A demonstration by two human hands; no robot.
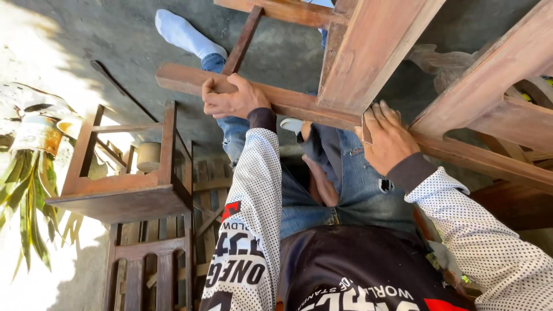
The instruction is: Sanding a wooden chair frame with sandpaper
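Observation:
A brown wooden furniture frame lies across my lap. My left hand (230, 98) is closed around its long horizontal rail (299, 106), left of where a thick upright leg (368, 52) joins it. My right hand (387, 141) rests on the same rail just right of that joint. Its fingers press a small tan sheet, like sandpaper (366, 122), flat against the wood. A thinner crossbar (245, 40) runs from the rail up to another bar. My jeans-clad legs stretch out under the frame, ending in a white-socked foot (184, 34).
A small wooden stool (124, 193) lies on its side at the left, above a slatted wooden piece (155, 259). A potted plant (26, 184) and a rusty can (37, 135) stand at the far left. More wooden furniture parts (507, 75) crowd the right. The floor is grey concrete (115, 34).

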